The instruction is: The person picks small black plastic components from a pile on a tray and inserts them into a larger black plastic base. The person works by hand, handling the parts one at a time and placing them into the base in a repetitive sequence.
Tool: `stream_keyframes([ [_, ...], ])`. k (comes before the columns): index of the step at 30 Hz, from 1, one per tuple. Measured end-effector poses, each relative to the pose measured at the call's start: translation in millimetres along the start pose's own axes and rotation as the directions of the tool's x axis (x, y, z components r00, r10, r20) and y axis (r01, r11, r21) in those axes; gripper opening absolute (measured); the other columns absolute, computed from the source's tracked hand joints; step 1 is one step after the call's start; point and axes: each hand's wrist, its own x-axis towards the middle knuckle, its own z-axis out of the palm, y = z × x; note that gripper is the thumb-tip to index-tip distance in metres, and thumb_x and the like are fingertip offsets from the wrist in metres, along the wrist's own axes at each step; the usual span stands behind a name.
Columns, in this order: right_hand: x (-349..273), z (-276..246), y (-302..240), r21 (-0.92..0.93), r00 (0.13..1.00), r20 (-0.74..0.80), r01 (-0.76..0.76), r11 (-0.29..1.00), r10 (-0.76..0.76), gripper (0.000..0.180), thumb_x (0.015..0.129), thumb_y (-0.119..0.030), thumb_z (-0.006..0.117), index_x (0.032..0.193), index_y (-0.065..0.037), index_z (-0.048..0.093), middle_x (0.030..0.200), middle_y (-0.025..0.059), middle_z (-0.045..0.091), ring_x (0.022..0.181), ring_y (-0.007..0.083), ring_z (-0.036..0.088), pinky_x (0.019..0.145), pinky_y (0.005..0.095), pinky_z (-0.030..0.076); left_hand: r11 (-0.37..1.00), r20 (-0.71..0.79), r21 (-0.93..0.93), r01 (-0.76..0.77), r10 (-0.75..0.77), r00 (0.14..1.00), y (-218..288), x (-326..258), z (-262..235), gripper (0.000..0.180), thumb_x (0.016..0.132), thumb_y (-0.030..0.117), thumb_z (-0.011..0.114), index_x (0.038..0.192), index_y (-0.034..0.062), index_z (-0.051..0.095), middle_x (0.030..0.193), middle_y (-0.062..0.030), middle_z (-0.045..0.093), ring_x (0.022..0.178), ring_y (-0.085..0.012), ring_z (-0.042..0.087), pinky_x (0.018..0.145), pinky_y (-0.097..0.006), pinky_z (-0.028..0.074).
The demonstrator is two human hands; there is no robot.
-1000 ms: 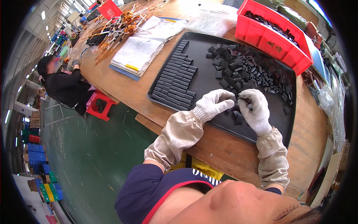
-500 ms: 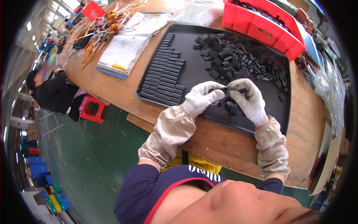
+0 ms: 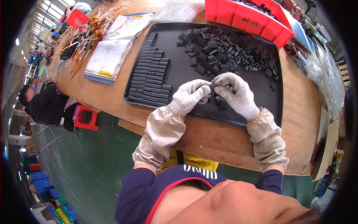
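Note:
My left hand [image 3: 191,96] and my right hand [image 3: 238,95], both in white knit gloves, meet fingertip to fingertip over the near part of a black tray [image 3: 177,69]. Each is closed in a pinch; what they hold is hidden behind the gloved fingers. Short black tubes [image 3: 149,79] lie side by side in rows at the tray's left. A heap of loose black pieces [image 3: 214,52], some flat and some round tubes, spreads over the far right. Just under my right hand lie a few loose black pieces [image 3: 222,104].
A red bin [image 3: 248,20] with dark parts stands behind the tray. Papers [image 3: 108,59] and a bundle of wired parts [image 3: 93,31] lie on the wooden table [image 3: 223,143] to the left. Plastic bags [image 3: 328,74] hang at the right. A person [image 3: 44,106] sits near a red stool [image 3: 86,117].
The view has shifted, so the tray and table sit further left in it. My hands stay together over the tray; a dark bit between the fingertips is now more covered.

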Motion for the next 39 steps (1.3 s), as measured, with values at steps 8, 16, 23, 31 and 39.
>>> stream_keyframes([
  [8, 5.7, -5.1, -2.6, -0.151, 0.978, 0.06, 0.206, 0.967, -0.2, 0.025, 0.08, -0.001, 0.078, 0.102, -0.007, 0.071, 0.114, 0.0085, 0.071, 0.108, 0.0277, 0.068, 0.092, 0.0368, 0.055, 0.995, 0.058, -0.089, 0.04, -0.035, 0.998, 0.9, 0.2, -4.3, 0.035, 0.102, 0.027, 0.068, 0.126, 0.001, 0.064, 0.098, -0.0035, 0.066, 0.08, -0.0101, 0.058, 0.073, -0.027, 0.051],
  [16, 10.2, -3.7, -1.1, -0.295, 0.926, 0.127, 0.378, 0.878, -0.356, 0.022, 0.077, -0.002, 0.078, 0.095, -0.009, 0.069, 0.111, 0.0099, 0.071, 0.103, 0.0314, 0.067, 0.089, 0.0406, 0.053, 0.915, 0.012, 0.362, -0.181, 0.189, 0.982, -7.1, 0.6, 0.3, 0.031, 0.094, 0.014, 0.074, 0.122, 0.0012, 0.068, 0.111, -0.01, 0.069, 0.103, -0.0173, 0.066, 0.094, -0.032, 0.052],
  [23, 4.3, -5.5, -5.5, -0.409, 0.942, -0.013, 0.302, 0.861, -0.337, 0.028, 0.081, -0.007, 0.077, 0.108, -0.008, 0.072, 0.11, 0.0104, 0.071, 0.105, 0.0321, 0.067, 0.093, 0.0409, 0.052, 0.269, 0.105, 0.893, -0.362, 0.656, 0.748, 17.4, -7.4, -21.0, 0.035, 0.079, 0.011, 0.083, 0.112, 0.0152, 0.074, 0.093, -0.0073, 0.066, 0.086, -0.0258, 0.067, 0.077, -0.035, 0.057],
  [31, 8.0, -9.2, -5.4, -0.466, 0.911, -0.003, 0.365, 0.806, -0.413, 0.025, 0.084, -0.003, 0.074, 0.109, -0.006, 0.071, 0.104, 0.0115, 0.072, 0.099, 0.0325, 0.068, 0.089, 0.0397, 0.053, -0.106, 0.114, 0.992, -0.066, 0.558, 0.822, 53.4, -25.3, -100.9, 0.034, 0.071, 0.019, 0.088, 0.104, 0.0219, 0.079, 0.121, -0.0109, 0.066, 0.117, -0.0353, 0.058, 0.1, -0.044, 0.05],
  [39, 6.3, -11.8, 1.7, -0.498, 0.918, 0.012, 0.35, 0.793, -0.398, 0.024, 0.084, -0.006, 0.074, 0.109, -0.008, 0.071, 0.103, 0.0104, 0.072, 0.099, 0.032, 0.067, 0.09, 0.0398, 0.051, -0.129, -0.002, 0.99, 0.054, 0.368, 0.93, 57.1, -26.8, -111.4, 0.032, 0.083, 0.023, 0.081, 0.114, 0.0244, 0.077, 0.139, -0.0157, 0.058, 0.132, -0.0357, 0.049, 0.114, -0.045, 0.038],
])
